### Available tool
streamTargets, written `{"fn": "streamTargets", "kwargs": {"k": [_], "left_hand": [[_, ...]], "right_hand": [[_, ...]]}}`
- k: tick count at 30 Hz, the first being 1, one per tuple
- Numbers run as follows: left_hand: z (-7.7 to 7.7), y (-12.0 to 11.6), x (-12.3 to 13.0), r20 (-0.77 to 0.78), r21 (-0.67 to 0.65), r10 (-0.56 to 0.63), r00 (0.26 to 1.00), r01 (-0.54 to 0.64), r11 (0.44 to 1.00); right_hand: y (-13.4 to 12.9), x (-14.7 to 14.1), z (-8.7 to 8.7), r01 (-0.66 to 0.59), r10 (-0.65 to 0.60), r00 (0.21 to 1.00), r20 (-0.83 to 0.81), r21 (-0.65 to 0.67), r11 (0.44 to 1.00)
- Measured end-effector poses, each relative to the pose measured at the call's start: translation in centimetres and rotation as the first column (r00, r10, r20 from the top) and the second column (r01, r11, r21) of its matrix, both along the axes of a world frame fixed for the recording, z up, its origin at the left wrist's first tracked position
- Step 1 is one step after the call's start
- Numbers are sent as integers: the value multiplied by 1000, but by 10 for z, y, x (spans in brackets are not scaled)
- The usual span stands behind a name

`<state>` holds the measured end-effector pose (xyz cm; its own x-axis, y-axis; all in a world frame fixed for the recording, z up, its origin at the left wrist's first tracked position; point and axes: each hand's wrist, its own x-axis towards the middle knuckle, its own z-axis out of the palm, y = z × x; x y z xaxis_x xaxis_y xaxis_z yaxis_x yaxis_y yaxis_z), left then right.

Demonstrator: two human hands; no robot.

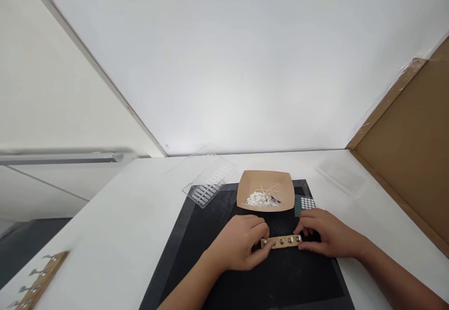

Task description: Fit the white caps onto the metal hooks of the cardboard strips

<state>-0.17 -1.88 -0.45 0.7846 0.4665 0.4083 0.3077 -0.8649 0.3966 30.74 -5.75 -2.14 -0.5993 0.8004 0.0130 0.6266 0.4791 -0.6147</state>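
- Head view: my left grip (242, 242) pinches one end of the studded strip (286, 241) over the black mat (280, 284).
- My right grip (326, 235) grasps the other end.
- I judge any shift needs both steady.

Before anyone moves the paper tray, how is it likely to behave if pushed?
The tray looks like thin card, so probably light and easily slid. Its raised sides may flex if squeezed. The loose scraps inside could shift.
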Motion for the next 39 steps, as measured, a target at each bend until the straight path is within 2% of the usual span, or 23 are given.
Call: {"fn": "streamTargets", "kwargs": {"k": [5, 14, 22, 29, 34, 39], "left_hand": [[-4, 4, -8, -55, -100, -43, 998, 38, 994], [-10, 7, -9, -73, -67, -50, 996, 45, 997], [-14, 13, -10, -3, -128, -96, 995, 95, 987], [-12, 14, -14, -41, -183, -117, 992, 108, 977], [-10, 13, -13, -54, -180, -128, 990, 116, 977], [-10, 11, -12, -75, -116, -121, 990, 112, 987]], "right_hand": [[0, -1, 1, 1, -1, 1000, -7, 1, 1000], [1, -1, 4, 11, -11, 1000, -11, -39, 999], [0, -1, 7, 16, -15, 1000, 26, -41, 999], [2, 0, 7, 3, -2, 1000, 29, -23, 1000], [2, 1, 6, -1, 2, 1000, 29, -24, 1000], [2, 1, 6, -3, 3, 1000, 25, -17, 1000]]}}
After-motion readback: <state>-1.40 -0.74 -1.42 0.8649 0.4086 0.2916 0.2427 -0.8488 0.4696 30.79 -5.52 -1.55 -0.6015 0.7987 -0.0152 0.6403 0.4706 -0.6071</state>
